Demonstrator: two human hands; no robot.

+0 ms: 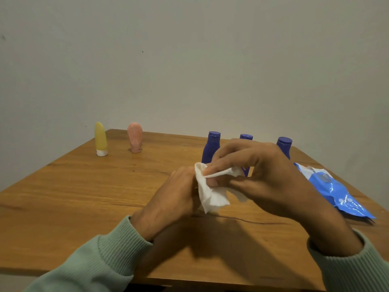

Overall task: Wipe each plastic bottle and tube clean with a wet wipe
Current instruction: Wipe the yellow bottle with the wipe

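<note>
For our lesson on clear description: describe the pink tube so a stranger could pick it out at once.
Start at the wooden table and look to its far left corner, by the wall, where two small tubes stand cap-down. The pink tube is the right one of the pair. Unlike the yellow tube with its white cap, it is pink all over, cap included.

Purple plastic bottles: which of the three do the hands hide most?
The middle purple plastic bottle; only its cap and a sliver show behind the right hand, while the left bottle and right bottle show more body.
</note>
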